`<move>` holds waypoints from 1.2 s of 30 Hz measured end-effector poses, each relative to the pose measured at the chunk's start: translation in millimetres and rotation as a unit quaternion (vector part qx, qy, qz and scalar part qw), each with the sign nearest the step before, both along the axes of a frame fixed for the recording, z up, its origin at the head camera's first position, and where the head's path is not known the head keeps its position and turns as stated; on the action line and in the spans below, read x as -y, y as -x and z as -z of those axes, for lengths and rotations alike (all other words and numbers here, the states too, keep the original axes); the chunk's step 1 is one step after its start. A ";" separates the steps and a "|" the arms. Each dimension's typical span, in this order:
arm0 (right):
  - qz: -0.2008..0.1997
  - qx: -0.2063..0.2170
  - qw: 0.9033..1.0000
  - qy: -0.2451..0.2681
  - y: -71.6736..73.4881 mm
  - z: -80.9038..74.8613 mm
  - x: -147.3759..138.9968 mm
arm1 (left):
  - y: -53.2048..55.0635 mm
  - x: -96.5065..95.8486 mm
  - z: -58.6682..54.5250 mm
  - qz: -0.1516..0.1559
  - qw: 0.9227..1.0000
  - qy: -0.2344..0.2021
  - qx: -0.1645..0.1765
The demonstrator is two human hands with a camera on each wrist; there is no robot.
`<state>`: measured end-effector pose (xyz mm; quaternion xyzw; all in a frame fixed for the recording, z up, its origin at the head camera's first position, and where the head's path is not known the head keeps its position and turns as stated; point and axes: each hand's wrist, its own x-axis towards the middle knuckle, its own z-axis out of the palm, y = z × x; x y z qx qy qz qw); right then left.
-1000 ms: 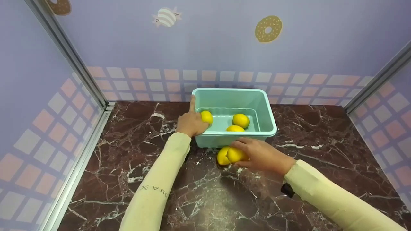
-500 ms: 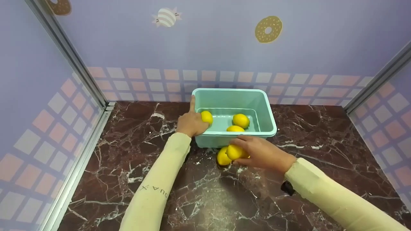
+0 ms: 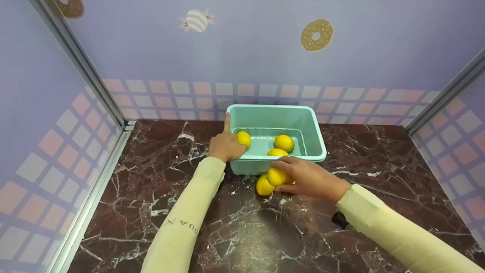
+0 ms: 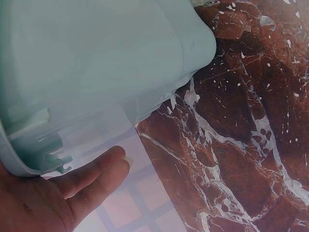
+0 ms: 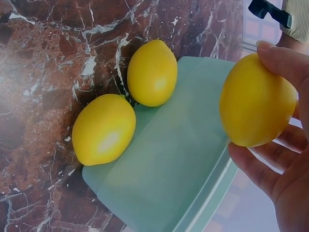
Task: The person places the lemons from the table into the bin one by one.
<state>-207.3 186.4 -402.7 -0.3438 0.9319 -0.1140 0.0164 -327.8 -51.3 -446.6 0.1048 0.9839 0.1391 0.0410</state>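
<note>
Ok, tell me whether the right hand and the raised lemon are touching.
Touching. The right wrist view shows the right hand holding the raised lemon, its digits against opposite sides with no gap at those contacts.

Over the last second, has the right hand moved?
Yes, slightly: in the head view, the right hand and its lemon have shifted up the picture against the unmoved bin.

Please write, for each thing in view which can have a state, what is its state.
Teal bin: upright on the table, open on top.
Left lemon: inside bin.
Right lemon: inside bin.
Front lemon: inside bin, partly hidden.
Held lemon: in the right hand, outside bin.
First loose lemon: on table, beside bin.
Second loose lemon: likewise.
Left hand: on bin's rim.
</note>
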 end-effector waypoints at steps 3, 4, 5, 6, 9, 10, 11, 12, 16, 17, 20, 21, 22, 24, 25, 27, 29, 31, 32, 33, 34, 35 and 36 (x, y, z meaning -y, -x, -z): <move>0.002 -0.003 1.000 0.002 0.2 -1.5 0.4 | 0.0 0.1 0.1 0.000 1.000 -0.002 -0.001; 0.003 -0.004 1.000 0.002 0.4 -1.8 0.4 | 0.2 0.2 0.3 0.000 1.000 -0.003 -0.002; 0.003 -0.004 1.000 0.003 0.5 -2.3 0.5 | 0.4 0.2 0.5 0.000 1.000 -0.003 -0.003; 0.004 -0.005 1.000 0.003 0.6 -2.6 0.6 | 0.4 0.3 0.6 0.000 1.000 -0.003 -0.004; 0.005 -0.007 1.000 0.003 1.3 -3.5 0.6 | 0.4 0.4 1.2 0.001 1.000 -0.002 -0.007; 0.005 -0.008 1.000 0.004 1.7 -3.7 0.7 | 0.6 0.5 1.5 0.001 1.000 -0.003 -0.008; 0.005 -0.008 1.000 0.005 2.0 -3.9 0.8 | 0.6 0.5 1.6 0.002 1.000 -0.003 -0.009; 0.005 -0.007 1.000 0.006 2.4 -4.1 0.9 | 0.7 0.6 1.8 0.002 1.000 -0.003 -0.009; 0.008 -0.005 1.000 0.007 2.9 -6.1 1.5 | 1.2 0.7 2.1 0.004 1.000 -0.003 -0.008; 0.009 -0.005 1.000 0.007 2.9 -6.8 1.6 | 1.3 0.7 2.1 0.004 1.000 -0.002 -0.007; 0.014 -0.001 1.000 0.006 3.1 -8.7 1.7 | 1.4 0.7 1.8 0.005 1.000 -0.003 -0.006; 0.013 -0.001 1.000 0.006 3.3 -9.3 1.6 | 1.4 0.7 1.7 0.005 1.000 -0.004 -0.006; 0.013 0.002 1.000 0.007 3.7 -9.8 1.6 | 1.4 0.8 1.6 0.005 1.000 -0.003 -0.005; 0.014 0.005 1.000 0.008 4.8 -11.1 1.5 | 1.5 0.9 1.5 0.006 1.000 -0.003 -0.004; 0.014 0.006 1.000 0.008 5.4 -11.6 1.4 | 1.5 0.9 1.4 0.005 1.000 -0.001 -0.004; 0.012 0.005 1.000 0.009 6.4 -13.2 1.3 | 1.4 0.8 1.1 0.005 1.000 0.000 -0.004; 0.010 0.002 1.000 0.008 7.4 -14.6 1.1 | 1.4 0.6 1.0 0.005 1.000 0.000 -0.005; 0.007 -0.003 1.000 0.008 8.3 -15.8 1.0 | 1.1 0.5 0.6 0.005 1.000 0.002 -0.005; 0.004 -0.006 1.000 0.008 8.9 -16.2 1.0 | 1.2 0.5 0.5 0.005 1.000 0.001 -0.005; 0.002 -0.009 1.000 0.009 9.5 -16.5 1.0 | 1.1 0.5 0.5 0.005 1.000 0.001 -0.005; 0.001 -0.012 1.000 0.010 10.0 -16.7 1.0 | 1.1 0.5 0.7 0.006 1.000 0.002 -0.004; 0.000 -0.015 1.000 0.010 10.4 -17.1 0.9 | 1.0 0.5 0.7 0.007 1.000 0.003 -0.003; 0.000 -0.016 1.000 0.011 10.9 -17.4 0.9 | 1.1 0.5 1.0 0.007 1.000 0.004 -0.003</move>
